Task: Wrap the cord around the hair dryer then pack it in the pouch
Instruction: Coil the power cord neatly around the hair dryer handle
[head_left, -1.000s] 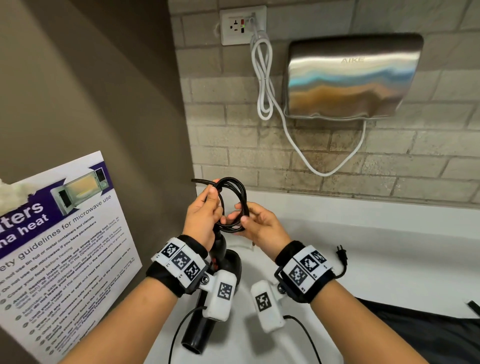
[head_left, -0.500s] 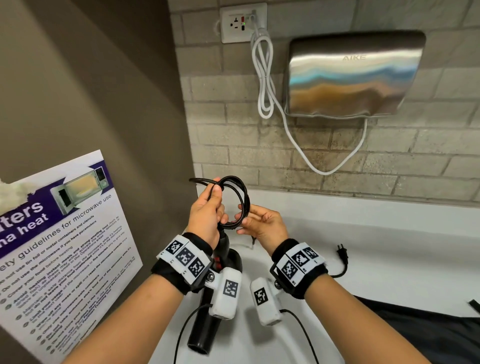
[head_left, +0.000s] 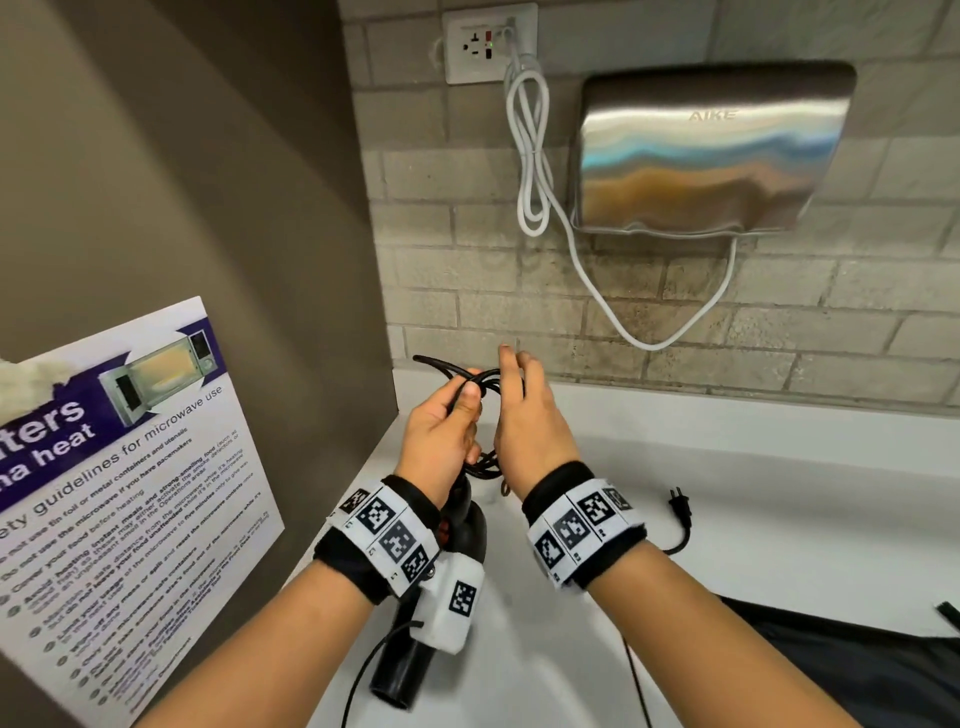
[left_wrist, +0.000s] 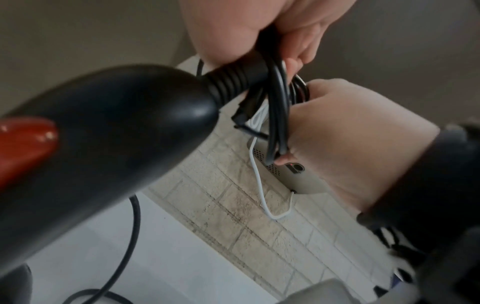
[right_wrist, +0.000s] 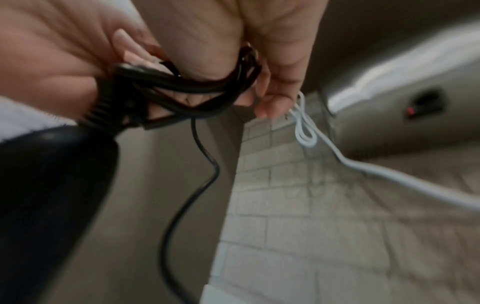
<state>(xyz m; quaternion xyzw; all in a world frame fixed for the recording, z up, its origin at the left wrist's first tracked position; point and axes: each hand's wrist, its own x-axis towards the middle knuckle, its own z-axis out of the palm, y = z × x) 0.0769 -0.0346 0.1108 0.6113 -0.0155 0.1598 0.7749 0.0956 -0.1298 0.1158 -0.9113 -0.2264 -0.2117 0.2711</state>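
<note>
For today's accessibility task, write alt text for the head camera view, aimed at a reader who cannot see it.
Two hands coil a black power cord above a white counter: the left hand grips the loops, the right hand is beside them, and the black hair dryer hangs below. Its plug lies on the counter, and a steel wall dryer is mounted behind.

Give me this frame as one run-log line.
step: coiling cord | left hand: grips coil | right hand: fingers in loop | plug: loose on counter | pouch: unused
</note>
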